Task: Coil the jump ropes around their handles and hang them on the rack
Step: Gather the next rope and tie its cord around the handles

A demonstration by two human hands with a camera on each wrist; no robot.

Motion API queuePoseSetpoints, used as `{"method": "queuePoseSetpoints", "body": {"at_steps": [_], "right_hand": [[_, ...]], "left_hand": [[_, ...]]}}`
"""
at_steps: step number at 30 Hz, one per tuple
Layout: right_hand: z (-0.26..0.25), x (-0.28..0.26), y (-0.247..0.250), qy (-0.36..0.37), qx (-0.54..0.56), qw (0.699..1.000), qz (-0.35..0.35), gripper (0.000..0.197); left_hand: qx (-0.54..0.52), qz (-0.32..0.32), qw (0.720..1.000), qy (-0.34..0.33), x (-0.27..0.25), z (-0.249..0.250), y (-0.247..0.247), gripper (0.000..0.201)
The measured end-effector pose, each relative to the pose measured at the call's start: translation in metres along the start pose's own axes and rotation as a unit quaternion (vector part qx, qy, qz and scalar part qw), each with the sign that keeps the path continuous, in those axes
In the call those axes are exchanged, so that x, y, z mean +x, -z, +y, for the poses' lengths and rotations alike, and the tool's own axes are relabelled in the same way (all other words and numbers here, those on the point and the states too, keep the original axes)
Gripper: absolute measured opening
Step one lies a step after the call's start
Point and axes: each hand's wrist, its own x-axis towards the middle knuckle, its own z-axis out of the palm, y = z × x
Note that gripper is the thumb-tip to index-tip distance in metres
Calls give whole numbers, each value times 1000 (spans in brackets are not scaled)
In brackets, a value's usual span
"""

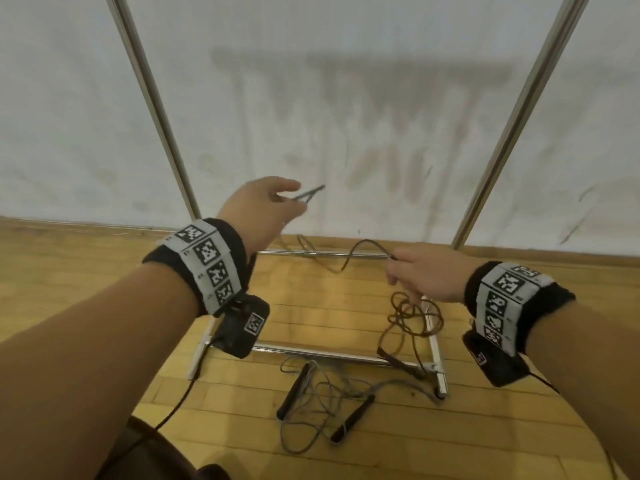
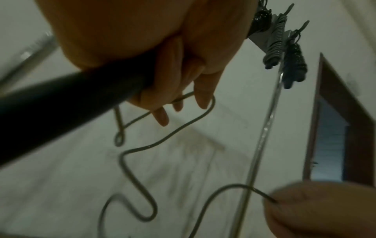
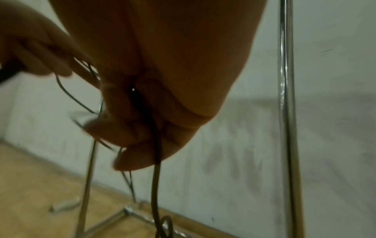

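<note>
Left hand [image 1: 263, 206]: fingers curled round a black handle [image 2: 61, 103], with a loop of cord [image 1: 341, 263] caught at the fingertips. Right hand [image 1: 424, 275]: pinches the same cord, which sags between both hands and trails to the floor. Rack [image 1: 512, 133]: two upright metal poles on a floor frame, against a white wall [image 1: 346, 98]. Two coiled ropes [image 2: 284, 53] hang at its top. Wooden floor [image 1: 346, 445]: a grey rope [image 1: 322, 403] with black handles lies loose just in front of the frame.

Bare indoor room: wooden parquet floor [image 1: 346, 445], stained white wall [image 1: 346, 98], metal rack [image 1: 519, 133].
</note>
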Motion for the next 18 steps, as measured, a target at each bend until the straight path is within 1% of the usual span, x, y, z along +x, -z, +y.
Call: {"method": "queuePoseSetpoints", "body": {"at_steps": [2, 3, 5, 6, 7, 9, 11, 13, 14, 15, 16, 18], "right_hand": [[-19, -4, 7, 18, 41, 999, 5, 32], [-27, -6, 9, 24, 65, 998, 6, 31], [-39, -9, 13, 34, 128, 991, 4, 28], [-43, -11, 15, 38, 159, 987, 2, 27], [-46, -13, 16, 42, 180, 983, 2, 27], [-48, -18, 17, 47, 198, 979, 1, 27], [-48, -22, 20, 49, 207, 977, 7, 27], [-47, -25, 24, 48, 224, 973, 16, 23], [-48, -27, 26, 51, 239, 970, 16, 22], [-49, -29, 27, 59, 254, 965, 14, 22], [-50, -31, 28, 69, 266, 961, 14, 22], [-51, -33, 29, 90, 274, 957, 27, 23]], "left_hand": [[-51, -71, 995, -50, -6, 9, -17, 44], [-45, -107, 990, -77, -9, 12, -25, 49], [9, -167, 978, -128, -15, 18, -39, 46], [30, -186, 972, -137, -17, 19, -46, 41], [32, -203, 970, -131, -18, 20, -50, 36], [-12, -234, 967, -99, -20, 23, -50, 33], [-66, -281, 955, -63, -20, 25, -45, 39], [-87, -319, 942, -49, -20, 25, -42, 42], [-80, -320, 942, -54, -20, 26, -42, 40], [-62, -303, 949, -63, -20, 29, -41, 37], [-35, -268, 960, -76, -19, 32, -41, 38], [18, -170, 979, -114, -15, 39, -40, 43]]}}
